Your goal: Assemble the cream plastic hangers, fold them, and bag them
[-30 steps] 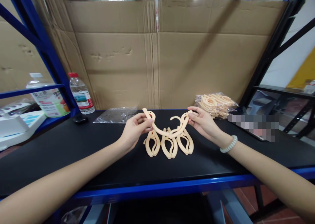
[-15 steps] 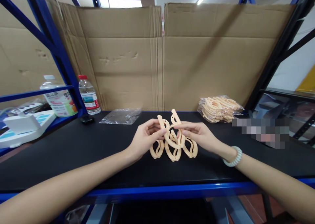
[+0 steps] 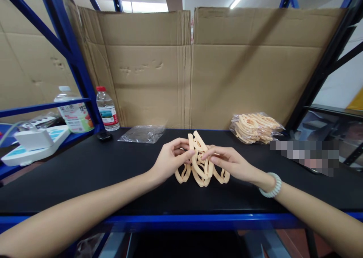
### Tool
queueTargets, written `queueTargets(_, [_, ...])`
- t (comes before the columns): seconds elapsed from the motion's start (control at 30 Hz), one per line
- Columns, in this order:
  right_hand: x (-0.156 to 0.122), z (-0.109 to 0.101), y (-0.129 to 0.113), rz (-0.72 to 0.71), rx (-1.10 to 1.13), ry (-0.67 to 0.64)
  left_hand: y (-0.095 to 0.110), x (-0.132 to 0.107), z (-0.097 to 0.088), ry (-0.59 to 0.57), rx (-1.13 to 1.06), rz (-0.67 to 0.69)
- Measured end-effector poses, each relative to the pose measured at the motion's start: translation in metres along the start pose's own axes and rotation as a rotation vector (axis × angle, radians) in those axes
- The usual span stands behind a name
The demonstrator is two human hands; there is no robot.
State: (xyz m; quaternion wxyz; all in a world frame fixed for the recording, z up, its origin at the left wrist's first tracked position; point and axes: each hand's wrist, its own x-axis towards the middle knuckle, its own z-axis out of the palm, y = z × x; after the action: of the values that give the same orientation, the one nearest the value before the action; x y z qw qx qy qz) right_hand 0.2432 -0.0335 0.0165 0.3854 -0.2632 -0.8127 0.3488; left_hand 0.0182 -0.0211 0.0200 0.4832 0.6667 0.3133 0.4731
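A cream-coloured plastic clip (image 3: 200, 167) with two long curved arms is held up in front of me over the black tabletop. My left hand (image 3: 171, 159) pinches its left arm between thumb and fingers. On the other side, the fingers of my right hand (image 3: 230, 162) are closed on its right arm. Several more clips of the same kind lie flat on the table just behind and below it, among them one at the left (image 3: 183, 174) and one at the right (image 3: 222, 176). The held clip and my fingers partly cover them.
A clear bag packed with similar cream pieces (image 3: 255, 127) lies at the back right. An empty clear plastic bag (image 3: 141, 134) is at the back left, near a small black object (image 3: 104, 136) and a red-capped water bottle (image 3: 108, 112). Cardboard (image 3: 147, 69) walls the back.
The two upper ends of the held clip have come closer together. My right hand has turned slightly inward, and the whole view has shifted a little.
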Motion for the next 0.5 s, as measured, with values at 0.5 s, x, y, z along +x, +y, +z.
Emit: queueTargets(0.5, [-0.03,-0.051,0.021,0.449,-0.136,0.227,-0.008,-0.006,-0.01,-0.24,0.68,0.264])
